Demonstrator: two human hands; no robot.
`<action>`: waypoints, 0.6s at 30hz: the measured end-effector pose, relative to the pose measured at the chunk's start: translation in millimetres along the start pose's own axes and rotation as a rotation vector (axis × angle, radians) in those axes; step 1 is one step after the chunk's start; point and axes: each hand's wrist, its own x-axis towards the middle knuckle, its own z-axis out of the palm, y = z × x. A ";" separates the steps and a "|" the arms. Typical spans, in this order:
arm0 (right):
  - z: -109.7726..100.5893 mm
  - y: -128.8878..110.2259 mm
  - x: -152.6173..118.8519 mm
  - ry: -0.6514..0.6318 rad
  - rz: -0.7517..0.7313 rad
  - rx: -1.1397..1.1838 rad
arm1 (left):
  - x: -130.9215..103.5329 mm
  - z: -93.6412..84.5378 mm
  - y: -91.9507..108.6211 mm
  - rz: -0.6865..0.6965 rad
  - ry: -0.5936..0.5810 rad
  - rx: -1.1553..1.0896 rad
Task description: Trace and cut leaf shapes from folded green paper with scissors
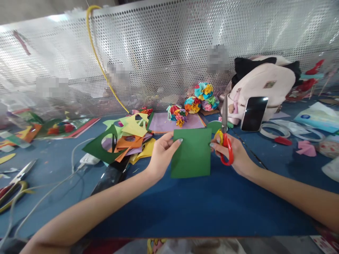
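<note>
Left hand (161, 155) pinches the green paper (192, 153) on its left side; right hand (238, 154) curls round red-handled scissors (224, 123) at the paper's right edge!

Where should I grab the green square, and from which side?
Probably pinch the green square at the middle of its bottom edge, coming from the near side: it looks thin and flat, and that edge shows bare.

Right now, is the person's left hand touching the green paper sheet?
Touching. The head view shows the left hand holding the green paper sheet near its upper left edge, with the thumb over its front face.
</note>
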 end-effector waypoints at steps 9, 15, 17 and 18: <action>-11.8 -25.7 15.8 -0.142 -0.004 -0.222 | -19.6 -2.7 8.1 -0.318 0.002 -0.103; -74.2 -25.0 50.6 -0.258 0.011 -0.962 | -41.5 -17.1 3.8 -0.431 -0.112 0.093; -87.6 -24.5 48.7 -0.230 0.037 -1.063 | -39.5 -26.0 0.4 -0.313 -0.148 0.250; -91.8 -25.1 45.4 -0.230 0.046 -1.091 | -38.2 -30.4 -0.8 -0.242 -0.165 0.328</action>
